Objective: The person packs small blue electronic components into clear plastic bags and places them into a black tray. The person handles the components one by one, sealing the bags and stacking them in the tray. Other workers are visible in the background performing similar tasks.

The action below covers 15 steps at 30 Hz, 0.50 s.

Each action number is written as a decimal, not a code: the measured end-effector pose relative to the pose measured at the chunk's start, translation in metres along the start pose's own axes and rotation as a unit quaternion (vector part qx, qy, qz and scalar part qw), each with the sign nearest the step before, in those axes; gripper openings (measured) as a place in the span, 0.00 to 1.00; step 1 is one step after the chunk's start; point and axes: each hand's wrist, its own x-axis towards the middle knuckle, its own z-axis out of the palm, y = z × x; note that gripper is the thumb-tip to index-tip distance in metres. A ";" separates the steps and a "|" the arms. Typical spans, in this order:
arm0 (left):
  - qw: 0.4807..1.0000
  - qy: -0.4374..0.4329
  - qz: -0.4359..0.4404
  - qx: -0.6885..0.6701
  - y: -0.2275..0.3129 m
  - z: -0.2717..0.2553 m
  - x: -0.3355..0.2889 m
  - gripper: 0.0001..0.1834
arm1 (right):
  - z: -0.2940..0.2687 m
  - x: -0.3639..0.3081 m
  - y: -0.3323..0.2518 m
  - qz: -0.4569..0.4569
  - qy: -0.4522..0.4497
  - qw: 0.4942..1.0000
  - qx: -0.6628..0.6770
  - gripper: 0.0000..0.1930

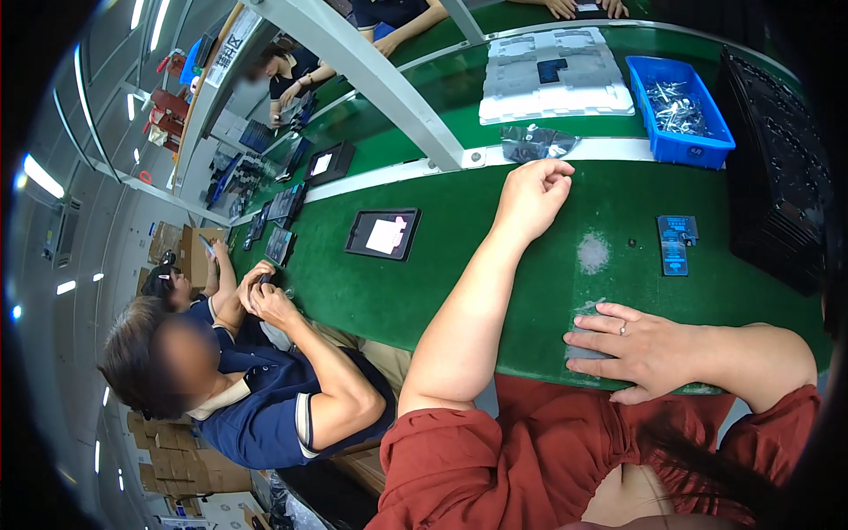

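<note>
My left hand (pixel 533 196) is stretched out to the far side of the green bench, its fingers curled closed. Anything between its fingertips is hidden. Just beyond it lies a small clear plastic bag (pixel 535 144) with small pale pieces in it. My right hand (pixel 640 352) rests flat near the front edge, fingers spread, over a greyish translucent patch (pixel 583 352). A flat dark-blue part (pixel 673 246) with a side tab, like a phone battery, lies beyond my right hand. Left of that part, whitish scuffing (pixel 594 253) marks the green surface (pixel 477 190).
A blue bin (pixel 680 146) of metal pins stands at the far right, beside a tall stack of black trays (pixel 777 168). Back centre are white foam trays (pixel 556 75). A black tray (pixel 382 233) lies left. A metal post (pixel 380 79) rises behind; a co-worker (pixel 283 389) sits at left.
</note>
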 end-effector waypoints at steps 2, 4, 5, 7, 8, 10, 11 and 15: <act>1.000 0.001 0.000 0.002 0.000 0.000 -0.001 0.10 | -0.001 0.000 0.001 0.000 -0.001 1.000 0.001 0.35; 1.000 0.003 0.004 0.006 -0.002 0.000 -0.001 0.10 | -0.001 0.001 0.001 0.000 -0.002 1.000 0.002 0.35; 1.000 0.002 0.004 0.011 -0.002 0.000 -0.001 0.10 | -0.001 0.001 0.000 0.002 -0.003 1.000 0.002 0.35; 1.000 -0.001 0.005 0.019 -0.001 0.000 0.000 0.10 | -0.002 0.001 0.000 0.003 -0.005 1.000 0.001 0.35; 1.000 -0.003 0.004 0.021 0.000 0.000 0.000 0.10 | -0.002 0.001 0.001 0.003 -0.006 1.000 0.001 0.35; 1.000 -0.008 0.002 0.023 0.003 0.001 -0.001 0.10 | -0.001 0.001 0.001 0.004 -0.004 1.000 0.004 0.35; 1.000 -0.008 0.003 0.025 0.002 0.001 -0.001 0.10 | 0.000 0.000 0.001 0.004 -0.002 1.000 0.006 0.35; 1.000 -0.009 0.009 0.019 0.001 0.000 -0.001 0.10 | -0.002 0.002 0.000 0.005 -0.004 1.000 0.001 0.35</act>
